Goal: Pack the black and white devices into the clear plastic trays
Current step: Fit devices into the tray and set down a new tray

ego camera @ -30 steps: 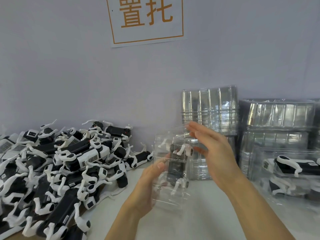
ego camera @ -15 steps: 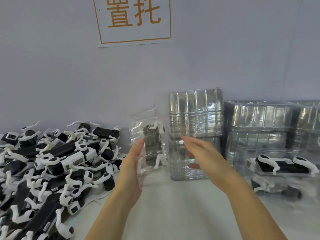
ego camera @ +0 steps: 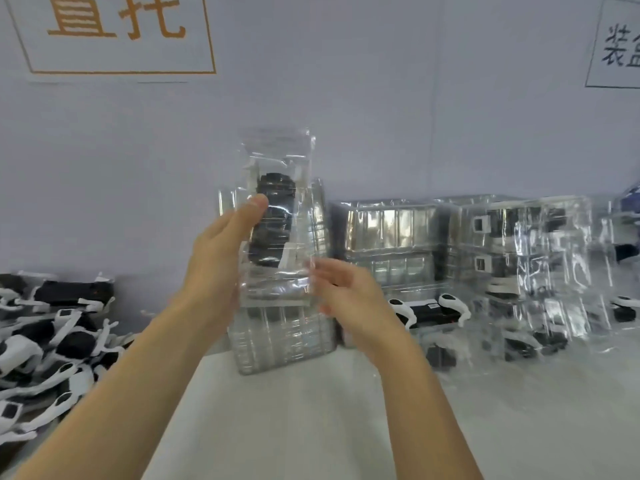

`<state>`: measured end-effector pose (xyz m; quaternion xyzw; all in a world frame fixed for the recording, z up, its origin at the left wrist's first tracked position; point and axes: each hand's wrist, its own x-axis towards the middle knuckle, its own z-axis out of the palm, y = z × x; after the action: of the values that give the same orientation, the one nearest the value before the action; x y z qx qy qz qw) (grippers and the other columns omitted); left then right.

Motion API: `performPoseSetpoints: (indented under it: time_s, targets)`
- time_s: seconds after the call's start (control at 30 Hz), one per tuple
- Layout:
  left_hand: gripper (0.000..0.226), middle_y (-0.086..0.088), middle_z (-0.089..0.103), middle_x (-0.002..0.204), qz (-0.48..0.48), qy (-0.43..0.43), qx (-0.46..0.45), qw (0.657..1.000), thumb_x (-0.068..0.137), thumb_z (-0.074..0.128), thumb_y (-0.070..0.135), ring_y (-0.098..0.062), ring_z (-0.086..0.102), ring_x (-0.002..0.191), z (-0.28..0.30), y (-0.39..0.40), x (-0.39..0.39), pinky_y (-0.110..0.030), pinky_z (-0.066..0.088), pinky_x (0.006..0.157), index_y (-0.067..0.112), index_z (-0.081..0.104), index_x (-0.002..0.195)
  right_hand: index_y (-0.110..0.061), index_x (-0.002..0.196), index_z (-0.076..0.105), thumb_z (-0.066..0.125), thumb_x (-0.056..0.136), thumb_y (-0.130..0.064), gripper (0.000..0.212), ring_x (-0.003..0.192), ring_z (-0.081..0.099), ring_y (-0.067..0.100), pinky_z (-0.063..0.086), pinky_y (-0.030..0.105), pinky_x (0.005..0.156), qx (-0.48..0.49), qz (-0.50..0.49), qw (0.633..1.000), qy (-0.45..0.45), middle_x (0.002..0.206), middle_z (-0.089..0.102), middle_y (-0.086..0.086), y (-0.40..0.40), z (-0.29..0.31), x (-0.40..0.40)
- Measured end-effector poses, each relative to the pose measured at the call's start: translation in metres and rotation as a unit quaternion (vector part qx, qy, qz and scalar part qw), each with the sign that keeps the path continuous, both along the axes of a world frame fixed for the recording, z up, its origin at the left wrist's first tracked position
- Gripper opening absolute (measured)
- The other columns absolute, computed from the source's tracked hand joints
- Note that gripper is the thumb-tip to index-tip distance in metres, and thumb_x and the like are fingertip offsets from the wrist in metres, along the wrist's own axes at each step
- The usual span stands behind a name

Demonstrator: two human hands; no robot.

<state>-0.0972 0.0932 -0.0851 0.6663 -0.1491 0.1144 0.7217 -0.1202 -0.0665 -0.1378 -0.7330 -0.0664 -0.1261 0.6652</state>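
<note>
My left hand point(ego camera: 221, 258) holds a clear plastic tray point(ego camera: 277, 157) upright in the air, thumb pressed on its front. A black and white device point(ego camera: 273, 220) sits inside that tray. My right hand point(ego camera: 349, 299) hovers with loosely spread fingers at the tray's lower right edge; whether it touches is unclear. A heap of loose black and white devices point(ego camera: 52, 334) lies on the table at the left.
A stack of empty clear trays point(ego camera: 284, 337) stands behind my hands. Packed and empty trays point(ego camera: 391, 233) pile up at the right against the wall, with more filled trays point(ego camera: 554, 258) further right. The white table surface point(ego camera: 311, 427) extends in front.
My left hand has lifted the tray with the device higher and turned it upright. The right hand has dropped to the tray's lower right. The camera has swung rightward.
</note>
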Motion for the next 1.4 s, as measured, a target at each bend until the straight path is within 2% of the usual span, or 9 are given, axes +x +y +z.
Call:
performPoseSetpoints:
  time_s: [0.2, 0.33, 0.43, 0.5, 0.67, 0.87, 1.0, 1.13, 1.4]
  targets:
    - [0.062, 0.026, 0.069, 0.112, -0.063, -0.014, 0.232, 0.971, 0.054, 0.070, 0.079, 0.016, 0.056, 0.100, -0.002, -0.037, 0.018, -0.027, 0.036, 0.090, 0.053, 0.070, 0.110, -0.034, 0.134, 0.058, 0.053, 0.096, -0.017, 0.041, 0.120, 0.057, 0.009, 0.047, 0.034, 0.100, 0.164, -0.203, 0.962, -0.076, 0.124, 0.060, -0.021, -0.036, 0.031, -0.019]
    - [0.079, 0.031, 0.062, 0.112, -0.105, -0.042, 0.389, 0.914, 0.051, 0.063, 0.092, 0.011, 0.061, 0.096, -0.001, -0.061, 0.021, -0.024, 0.043, 0.089, 0.055, 0.061, 0.121, -0.032, 0.143, 0.047, 0.049, 0.097, -0.015, 0.050, 0.131, 0.046, 0.004, 0.040, 0.032, 0.107, 0.096, -0.329, 0.924, -0.170, 0.144, 0.049, -0.015, -0.056, 0.048, -0.038]
    - [0.079, 0.034, 0.059, 0.104, -0.135, -0.068, 0.484, 0.862, 0.053, 0.062, 0.090, 0.019, 0.061, 0.078, 0.008, -0.078, 0.018, -0.008, 0.044, 0.065, 0.058, 0.057, 0.125, -0.030, 0.133, 0.057, 0.049, 0.096, -0.011, 0.043, 0.095, 0.047, -0.028, 0.038, -0.003, 0.077, 0.092, -0.355, 0.901, -0.234, 0.119, 0.053, -0.026, -0.068, 0.058, -0.049]
    - [0.082, 0.012, 0.062, 0.127, -0.133, -0.098, 0.539, 0.826, 0.058, 0.061, 0.091, -0.002, 0.063, 0.107, 0.012, -0.094, 0.022, -0.030, 0.053, 0.093, 0.058, 0.051, 0.132, -0.029, 0.127, 0.063, 0.050, 0.094, -0.008, 0.041, 0.080, 0.047, -0.033, 0.035, -0.007, 0.064, 0.099, -0.359, 0.895, -0.246, 0.112, 0.057, -0.022, -0.072, 0.062, -0.054]
    - [0.081, 0.010, 0.036, 0.158, -0.129, -0.134, 0.643, 0.743, 0.063, 0.061, 0.087, -0.025, 0.025, 0.149, 0.021, -0.142, 0.026, -0.064, 0.012, 0.119, 0.056, 0.047, 0.137, -0.028, 0.123, 0.066, 0.050, 0.095, -0.009, 0.038, 0.084, 0.056, -0.020, 0.040, -0.001, 0.061, 0.091, -0.388, 0.892, -0.212, 0.105, 0.061, -0.024, -0.083, 0.053, -0.053]
    - [0.075, 0.008, 0.032, 0.161, -0.135, -0.146, 0.694, 0.692, 0.076, 0.054, 0.081, -0.027, 0.025, 0.149, 0.023, -0.175, 0.038, -0.065, 0.011, 0.117, 0.051, 0.041, 0.143, -0.038, 0.111, 0.063, 0.054, 0.097, -0.018, 0.026, 0.090, 0.050, -0.013, 0.031, 0.010, 0.069, 0.033, -0.388, 0.914, -0.116, 0.108, 0.059, -0.019, -0.097, 0.035, -0.042]
    - [0.069, 0.008, 0.025, 0.164, -0.153, -0.136, 0.715, 0.669, 0.085, 0.046, 0.077, -0.031, 0.015, 0.151, 0.021, -0.176, 0.043, -0.066, 0.011, 0.117, 0.052, 0.033, 0.148, -0.028, 0.119, 0.067, 0.055, 0.094, -0.014, 0.031, 0.099, 0.059, 0.009, 0.051, 0.027, 0.083, -0.023, -0.410, 0.908, -0.085, 0.107, 0.060, -0.014, -0.096, 0.031, -0.036]
    - [0.066, 0.000, 0.025, 0.163, -0.163, -0.137, 0.667, 0.714, 0.090, 0.053, 0.066, -0.032, 0.018, 0.150, 0.019, -0.168, 0.041, -0.061, 0.019, 0.118, 0.047, 0.034, 0.150, -0.029, 0.117, 0.067, 0.055, 0.092, -0.015, 0.031, 0.097, 0.063, 0.020, 0.053, 0.047, 0.091, -0.081, -0.401, 0.912, -0.038, 0.116, 0.063, -0.001, -0.091, 0.026, -0.035]
    - [0.077, 0.014, 0.033, 0.152, -0.088, -0.133, 0.363, 0.918, 0.078, 0.068, 0.067, -0.006, 0.036, 0.131, -0.029, -0.124, 0.029, -0.037, 0.034, 0.110, 0.039, 0.039, 0.144, -0.031, 0.108, 0.067, 0.051, 0.090, -0.015, 0.029, 0.107, 0.063, 0.039, 0.047, 0.063, 0.096, -0.082, -0.396, 0.915, -0.001, 0.104, 0.065, -0.002, -0.085, 0.026, -0.041]
